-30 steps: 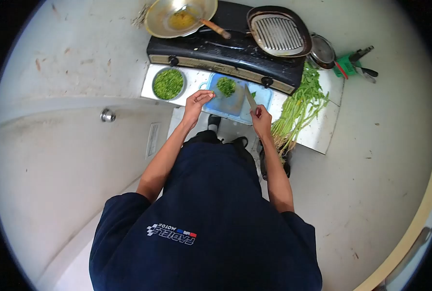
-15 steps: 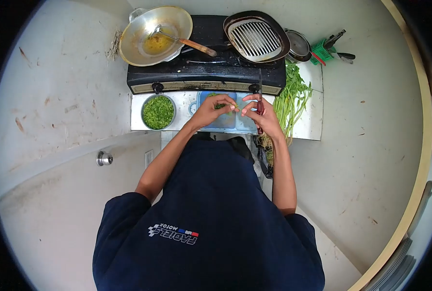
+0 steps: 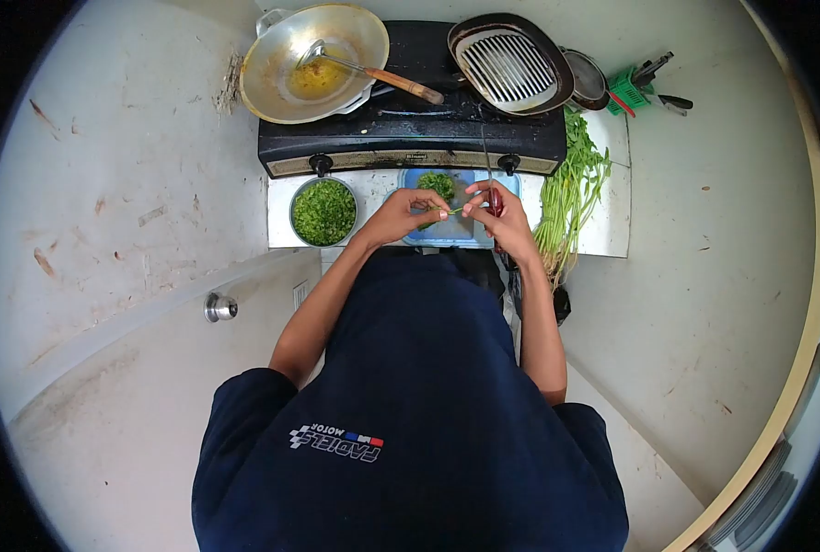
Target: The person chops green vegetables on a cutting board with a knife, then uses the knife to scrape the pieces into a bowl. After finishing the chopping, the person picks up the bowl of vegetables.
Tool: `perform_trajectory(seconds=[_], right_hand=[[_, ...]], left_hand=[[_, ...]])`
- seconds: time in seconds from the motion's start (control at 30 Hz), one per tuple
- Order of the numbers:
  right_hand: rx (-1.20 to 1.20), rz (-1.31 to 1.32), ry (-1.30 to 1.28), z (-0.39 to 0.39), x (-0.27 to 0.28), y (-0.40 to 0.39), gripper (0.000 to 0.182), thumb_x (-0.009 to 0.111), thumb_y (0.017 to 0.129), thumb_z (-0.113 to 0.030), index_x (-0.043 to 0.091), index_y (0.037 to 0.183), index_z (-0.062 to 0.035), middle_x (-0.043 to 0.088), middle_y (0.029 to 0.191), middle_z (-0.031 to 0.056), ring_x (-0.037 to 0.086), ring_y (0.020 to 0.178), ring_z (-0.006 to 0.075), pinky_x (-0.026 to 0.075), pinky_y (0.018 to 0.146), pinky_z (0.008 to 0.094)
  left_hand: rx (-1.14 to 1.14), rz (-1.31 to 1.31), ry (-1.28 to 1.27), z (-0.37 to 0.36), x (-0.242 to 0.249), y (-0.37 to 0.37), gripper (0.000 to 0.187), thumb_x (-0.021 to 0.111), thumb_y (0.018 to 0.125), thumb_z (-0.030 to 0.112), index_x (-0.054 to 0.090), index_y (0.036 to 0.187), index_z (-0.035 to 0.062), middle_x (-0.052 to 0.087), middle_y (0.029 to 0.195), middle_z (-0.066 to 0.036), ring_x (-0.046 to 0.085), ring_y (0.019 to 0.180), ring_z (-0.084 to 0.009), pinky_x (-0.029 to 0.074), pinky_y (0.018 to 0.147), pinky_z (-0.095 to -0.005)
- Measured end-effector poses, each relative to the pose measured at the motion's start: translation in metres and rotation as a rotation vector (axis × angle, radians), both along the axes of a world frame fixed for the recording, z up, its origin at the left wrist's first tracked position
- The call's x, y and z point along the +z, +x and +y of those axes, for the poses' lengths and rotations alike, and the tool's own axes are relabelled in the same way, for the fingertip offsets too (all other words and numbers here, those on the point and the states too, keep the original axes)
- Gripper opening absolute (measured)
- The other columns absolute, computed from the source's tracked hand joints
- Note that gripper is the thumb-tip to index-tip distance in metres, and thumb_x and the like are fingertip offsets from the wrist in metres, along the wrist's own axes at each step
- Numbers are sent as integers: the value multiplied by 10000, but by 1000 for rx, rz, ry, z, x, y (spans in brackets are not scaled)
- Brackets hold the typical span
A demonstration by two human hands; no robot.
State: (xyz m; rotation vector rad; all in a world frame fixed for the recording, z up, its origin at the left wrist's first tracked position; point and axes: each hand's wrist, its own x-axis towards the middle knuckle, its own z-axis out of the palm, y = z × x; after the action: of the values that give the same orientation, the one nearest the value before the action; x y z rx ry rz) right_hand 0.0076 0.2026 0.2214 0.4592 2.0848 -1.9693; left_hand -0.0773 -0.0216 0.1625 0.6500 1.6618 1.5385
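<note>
Over the blue cutting board (image 3: 507, 180), my left hand (image 3: 404, 217) pinches one end of a thin green stem (image 3: 456, 211) between thumb and fingertips. The thumb and index finger of my right hand (image 3: 511, 226) meet the stem's other end. That same hand also holds a knife (image 3: 496, 199) by its dark red handle, the narrow blade pointing up toward the stove. Chopped greens (image 3: 436, 186) lie on the board just beyond my fingers. To the left of my left hand stands a round bowl (image 3: 356, 195) full of finely chopped greens (image 3: 323, 212).
Behind the board is a black two-burner stove (image 3: 401, 129) with a wok (image 3: 272, 74), a wooden-handled ladle (image 3: 405, 85) in it, and a grill pan (image 3: 557, 64). Long leafy stalks (image 3: 571, 193) lie at right. A small pan (image 3: 587, 81) and a green utensil basket (image 3: 623, 90) stand behind.
The whole view has shifted, so the surroundings appear farther right. My hands sit farther left over the board, uncovering more chopped greens. The stem between my fingertips now shows clearly.
</note>
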Motion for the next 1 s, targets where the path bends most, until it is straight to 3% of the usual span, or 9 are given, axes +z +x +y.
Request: perform_trajectory(seconds=[0.07, 0.23, 0.33, 0.37, 0.4, 0.5, 0.53, 0.77, 1.0], right_hand=[[7, -5, 40, -3, -7, 1, 289, 702, 931, -42, 618, 1206, -16, 719, 897, 9, 583, 672, 51, 417, 549, 226], [-21, 1, 192, -3, -62, 14, 161, 731, 923, -106, 654, 1019, -3, 684, 802, 36, 563, 683, 94, 443, 601, 300], [-23, 4, 306, 1, -101, 31, 200, 739, 923, -161, 638, 916, 11, 637, 733, 76, 520, 652, 117, 435, 607, 328], [-26, 11, 324, 2, -109, 38, 228, 741, 923, -179, 630, 886, 16, 618, 712, 90, 503, 641, 124, 432, 608, 335], [18, 23, 422, 3, -115, 46, 254, 709, 945, -215, 620, 941, 23, 624, 721, 150, 567, 629, 228, 467, 638, 384], [71, -73, 478, -6, -105, 64, 277, 684, 957, -245, 615, 1006, 19, 653, 764, 216, 640, 695, 380, 498, 694, 448], [106, -68, 443, -4, -121, 72, 282, 644, 977, -245, 598, 1083, 12, 675, 843, 266, 665, 816, 473, 508, 755, 496], [164, -98, 537, -26, -127, 94, 229, 590, 1011, -185, 580, 1101, 25, 671, 976, 289, 656, 901, 490, 499, 779, 518], [242, 19, 711, -52, -143, 90, 301, 526, 1069, -268, 539, 1105, 31, 675, 1011, 305, 669, 933, 499, 540, 805, 557]], left_hand=[[-5, 56, -23, -1, -1, 0, 157, 716, 979, 145, 745, 1078, 27, 736, 998, -61, 650, 966, -126, 496, 932, -342], [38, 299, -107, -5, -27, 3, 143, 688, 992, 146, 693, 1056, 19, 690, 975, -116, 671, 952, -211, 507, 874, -378], [88, 86, -214, -8, -46, 11, 127, 666, 988, 127, 680, 1053, 19, 667, 992, -139, 677, 959, -310, 514, 863, -425], [103, 217, -246, -11, -58, 14, 121, 664, 978, 108, 685, 1049, 12, 661, 981, -150, 675, 949, -329, 524, 851, -430], [116, 348, -279, -14, -76, 18, 118, 662, 967, 89, 690, 1046, 6, 655, 970, -160, 674, 939, -349, 534, 840, -436], [148, 525, -317, -22, -110, 32, 114, 654, 952, 63, 699, 1036, 2, 645, 967, -171, 660, 913, -387, 545, 830, -452], [157, 547, -320, -23, -116, 35, 113, 650, 950, 61, 701, 1033, 3, 643, 972, -171, 653, 906, -396, 545, 832, -458], [183, 670, -355, -32, -139, 50, 127, 649, 945, 79, 708, 1040, 19, 642, 1017, -148, 658, 925, -363, 527, 843, -466], [233, 811, -384, -26, -145, 59, 148, 661, 927, 95, 701, 1055, 31, 626, 1008, -125, 643, 939, -336, 507, 841, -447]])
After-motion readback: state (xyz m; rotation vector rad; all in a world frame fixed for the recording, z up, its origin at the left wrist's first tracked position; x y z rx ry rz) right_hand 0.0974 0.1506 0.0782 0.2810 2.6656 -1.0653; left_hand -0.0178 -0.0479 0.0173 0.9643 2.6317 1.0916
